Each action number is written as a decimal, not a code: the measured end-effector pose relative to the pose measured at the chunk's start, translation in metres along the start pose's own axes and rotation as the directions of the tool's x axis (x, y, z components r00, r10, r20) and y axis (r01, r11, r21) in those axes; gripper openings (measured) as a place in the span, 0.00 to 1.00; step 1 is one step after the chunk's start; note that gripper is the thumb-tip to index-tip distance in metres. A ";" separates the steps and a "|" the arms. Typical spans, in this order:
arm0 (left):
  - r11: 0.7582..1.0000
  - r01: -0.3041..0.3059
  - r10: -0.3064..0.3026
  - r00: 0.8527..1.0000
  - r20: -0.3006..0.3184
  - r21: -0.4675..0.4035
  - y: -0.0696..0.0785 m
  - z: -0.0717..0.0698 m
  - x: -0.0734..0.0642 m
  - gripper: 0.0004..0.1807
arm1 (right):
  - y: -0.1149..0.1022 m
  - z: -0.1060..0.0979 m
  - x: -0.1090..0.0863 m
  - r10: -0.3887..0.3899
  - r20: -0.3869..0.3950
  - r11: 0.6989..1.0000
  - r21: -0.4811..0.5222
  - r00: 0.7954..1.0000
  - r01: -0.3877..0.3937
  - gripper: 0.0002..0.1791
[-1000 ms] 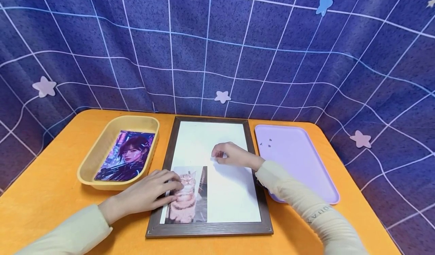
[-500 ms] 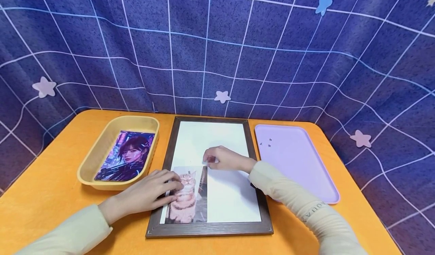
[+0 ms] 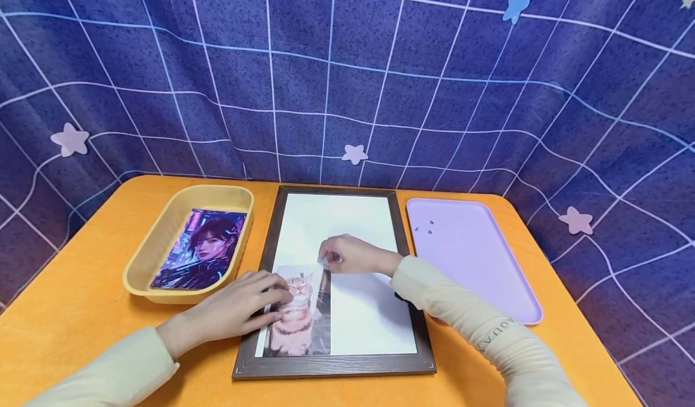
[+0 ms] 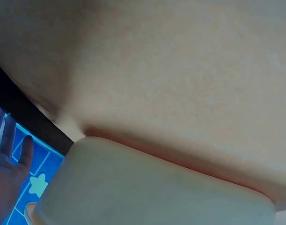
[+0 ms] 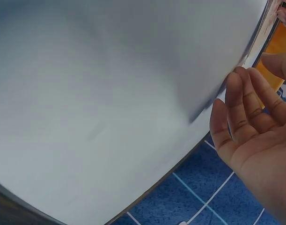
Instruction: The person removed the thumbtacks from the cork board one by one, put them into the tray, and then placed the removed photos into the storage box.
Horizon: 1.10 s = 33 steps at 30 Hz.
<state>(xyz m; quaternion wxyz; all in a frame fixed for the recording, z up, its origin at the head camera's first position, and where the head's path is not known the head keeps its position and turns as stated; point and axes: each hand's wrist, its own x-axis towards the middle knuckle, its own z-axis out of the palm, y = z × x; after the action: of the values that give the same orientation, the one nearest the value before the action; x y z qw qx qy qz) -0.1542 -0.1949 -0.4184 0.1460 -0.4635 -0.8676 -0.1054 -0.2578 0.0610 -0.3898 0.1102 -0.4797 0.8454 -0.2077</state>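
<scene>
My left hand [image 3: 255,301] rests fingertips-down on a cat photo [image 3: 298,340] at the near left of a dark-framed white board [image 3: 374,328]. My right hand [image 3: 353,255] is bent over the photo's top edge, thumb and forefinger drawn together on a small pale piece, mostly hidden. In the right wrist view the same right hand [image 5: 255,136] has its fingertips at the edge of the photo, over the white board. Skin and sleeve [image 4: 157,187] fill most of the left wrist view.
A yellow basin [image 3: 136,271] on the left holds a purple-blue portrait picture [image 3: 203,250]. To the right, a lilac tray [image 3: 478,256] bears several tiny dark pieces [image 3: 430,232]. An orange cloth [image 3: 81,286] covers the table, and a blue grid curtain [image 3: 304,93] hangs behind.
My right hand has moved left and slightly down across the white board to the top edge of the cat photo. The left hand has stayed on the photo.
</scene>
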 end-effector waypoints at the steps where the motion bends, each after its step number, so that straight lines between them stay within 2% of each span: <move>1: 1.000 -0.002 0.002 1.000 -0.002 -0.001 0.000 0.000 0.000 0.14 | -0.001 0.000 0.000 -0.002 0.001 1.000 0.003 1.000 0.002 0.09; 7: 1.000 -0.004 0.004 1.000 -0.006 0.001 0.000 0.000 0.000 0.14 | -0.004 -0.001 0.001 -0.016 0.005 1.000 -0.004 1.000 0.016 0.09; 21: 1.000 0.004 -0.004 1.000 0.017 0.022 0.001 -0.001 0.001 0.14 | -0.008 0.002 0.004 0.022 0.012 0.999 -0.024 1.000 -0.022 0.08; 29: 0.999 0.015 -0.016 0.999 0.040 0.040 0.002 -0.002 0.002 0.14 | -0.008 0.005 0.006 -0.007 -0.008 0.999 -0.049 1.000 0.007 0.06; 33: 0.999 0.016 -0.018 0.999 0.045 0.048 0.002 -0.002 0.002 0.14 | -0.007 0.006 0.007 0.005 -0.003 0.999 -0.049 1.000 -0.005 0.06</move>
<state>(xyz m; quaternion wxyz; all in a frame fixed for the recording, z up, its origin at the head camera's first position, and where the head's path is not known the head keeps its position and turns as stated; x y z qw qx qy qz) -0.1531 -0.1925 -0.4153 0.1365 -0.4547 -0.8768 -0.0757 -0.2535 0.0506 -0.3912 0.0976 -0.4796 0.8517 -0.1874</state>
